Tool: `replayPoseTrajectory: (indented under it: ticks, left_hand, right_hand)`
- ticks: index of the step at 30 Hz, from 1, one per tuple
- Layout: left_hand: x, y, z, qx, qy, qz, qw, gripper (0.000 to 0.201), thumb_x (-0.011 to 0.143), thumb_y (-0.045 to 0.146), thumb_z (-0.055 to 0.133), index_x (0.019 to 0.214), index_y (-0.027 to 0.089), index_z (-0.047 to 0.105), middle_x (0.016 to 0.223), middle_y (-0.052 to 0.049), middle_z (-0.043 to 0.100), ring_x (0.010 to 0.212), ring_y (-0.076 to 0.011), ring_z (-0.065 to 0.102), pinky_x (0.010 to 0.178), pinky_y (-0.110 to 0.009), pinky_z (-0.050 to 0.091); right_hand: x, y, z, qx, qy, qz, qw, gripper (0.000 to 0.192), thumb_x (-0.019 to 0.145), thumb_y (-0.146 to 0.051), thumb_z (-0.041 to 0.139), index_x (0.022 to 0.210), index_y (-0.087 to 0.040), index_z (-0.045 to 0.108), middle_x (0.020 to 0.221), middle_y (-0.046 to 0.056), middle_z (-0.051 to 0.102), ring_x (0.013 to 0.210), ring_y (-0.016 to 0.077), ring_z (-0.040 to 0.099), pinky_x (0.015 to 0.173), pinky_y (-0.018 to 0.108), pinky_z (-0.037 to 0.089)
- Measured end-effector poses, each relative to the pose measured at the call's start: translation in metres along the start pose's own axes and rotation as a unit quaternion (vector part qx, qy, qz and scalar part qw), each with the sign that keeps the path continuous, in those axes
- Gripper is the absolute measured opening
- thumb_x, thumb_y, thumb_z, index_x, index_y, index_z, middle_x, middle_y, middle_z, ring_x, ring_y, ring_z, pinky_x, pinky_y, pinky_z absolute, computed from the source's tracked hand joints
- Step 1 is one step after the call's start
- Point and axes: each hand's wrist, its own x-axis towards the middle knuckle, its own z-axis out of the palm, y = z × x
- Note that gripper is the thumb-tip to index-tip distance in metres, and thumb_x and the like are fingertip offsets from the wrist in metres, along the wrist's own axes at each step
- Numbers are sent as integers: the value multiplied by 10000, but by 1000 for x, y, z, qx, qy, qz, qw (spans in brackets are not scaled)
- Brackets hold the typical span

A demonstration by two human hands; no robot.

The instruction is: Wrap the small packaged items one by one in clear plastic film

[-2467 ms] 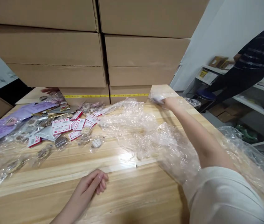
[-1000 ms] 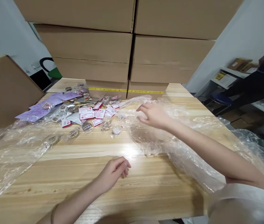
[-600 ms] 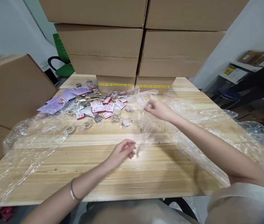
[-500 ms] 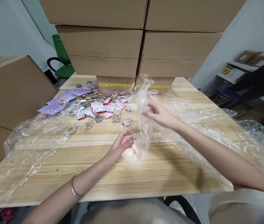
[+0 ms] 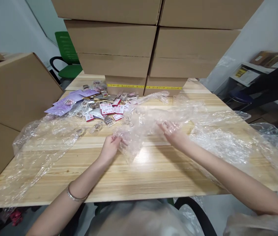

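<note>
My left grip (image 5: 110,147) pinches the near edge of clear crinkled plastic (image 5: 141,123), stretched between my hands over the wooden counter (image 5: 119,190); my right grip (image 5: 174,133) meets its right side, too blurred to tell whether closed.

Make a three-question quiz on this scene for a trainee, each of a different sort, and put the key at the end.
1. Fill in the blank: The left hand holds the edge of some clear, crinkled ____.

2. True or false: A bangle is worn on the left arm.

3. Multiple choice: Which colour edges the white cards on the table?
A) green
B) red
C) blue

Key:
1. plastic
2. true
3. B
</note>
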Motion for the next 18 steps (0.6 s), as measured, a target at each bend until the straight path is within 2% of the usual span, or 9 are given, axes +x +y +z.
replayPoseTrajectory:
  ticks: [4, 7, 10, 12, 13, 14, 15, 17, 18]
  left_hand:
    - [-1, 20, -7, -98, 30, -29, 994, 247, 741, 383, 764, 780, 146, 706, 717, -33, 731, 715, -185, 707, 678, -256, 535]
    - [-8, 36, -7, -238, -7, -96, 967, 159, 860, 317, 685, 821, 162, 686, 512, 27, 624, 646, -194, 715, 770, -345, 588]
    - [-18, 45, -6, -321, -64, -125, 936, 288, 974, 301, 524, 744, 185, 654, 308, 85, 373, 473, -184, 646, 786, -439, 606]
    - [-23, 46, -4, -336, -100, -140, 926, 421, 1009, 338, 442, 664, 186, 630, 284, 72, 342, 422, -195, 622, 752, -464, 611]
    - [-25, 46, -3, -334, -115, -149, 924, 472, 1019, 359, 406, 641, 184, 630, 280, 63, 345, 409, -202, 619, 738, -473, 612]
    - [-27, 45, -2, -329, -130, -159, 922, 512, 1027, 380, 370, 643, 180, 644, 273, 57, 341, 401, -209, 619, 729, -481, 613]
    - [-29, 43, -1, -322, -145, -169, 920, 537, 1033, 398, 339, 675, 176, 671, 266, 56, 334, 402, -215, 625, 732, -486, 612]
    - [-31, 38, 0, -303, -169, -183, 920, 523, 1027, 457, 344, 798, 169, 716, 260, 65, 328, 442, -229, 661, 765, -486, 610]
    - [-33, 34, 0, -295, -173, -182, 922, 492, 1003, 512, 397, 857, 171, 720, 261, 74, 327, 469, -235, 679, 782, -481, 608]
  right_hand:
    - [3, 50, -19, -135, 22, 164, 977, 479, 874, -19, 373, 1275, -76, 628, 1208, 240, 638, 1149, 374, 563, 953, 539, 429]
    - [5, 72, -33, -151, 41, 212, 965, 454, 863, -107, 448, 1274, -10, 613, 1318, 301, 559, 1213, 431, 509, 956, 578, 412]
    - [10, 67, -44, -39, 80, 194, 977, 442, 890, -262, 472, 1238, -59, 656, 1328, 254, 577, 1230, 404, 516, 1011, 555, 399]
    - [13, 51, -47, 176, 60, 164, 969, 462, 950, -383, 397, 1188, -113, 686, 1288, 201, 627, 1222, 348, 551, 1047, 510, 402]
    - [14, 40, -46, 311, 6, 147, 939, 520, 973, -459, 337, 1182, -135, 686, 1265, 180, 650, 1200, 322, 579, 1039, 494, 423]
    - [15, 28, -44, 442, -73, 129, 884, 589, 981, -533, 280, 1196, -150, 672, 1250, 166, 666, 1171, 300, 609, 1019, 483, 451]
    - [14, 16, -40, 552, -152, 112, 812, 639, 976, -589, 247, 1221, -159, 651, 1240, 156, 676, 1138, 282, 635, 994, 475, 478]
    - [11, -8, -27, 683, -259, 88, 677, 611, 953, -622, 320, 1239, -174, 621, 1219, 138, 689, 1077, 255, 668, 962, 461, 506]
    - [9, -19, -20, 716, -279, 83, 635, 544, 934, -593, 413, 1215, -180, 628, 1203, 127, 695, 1054, 243, 675, 960, 448, 510]
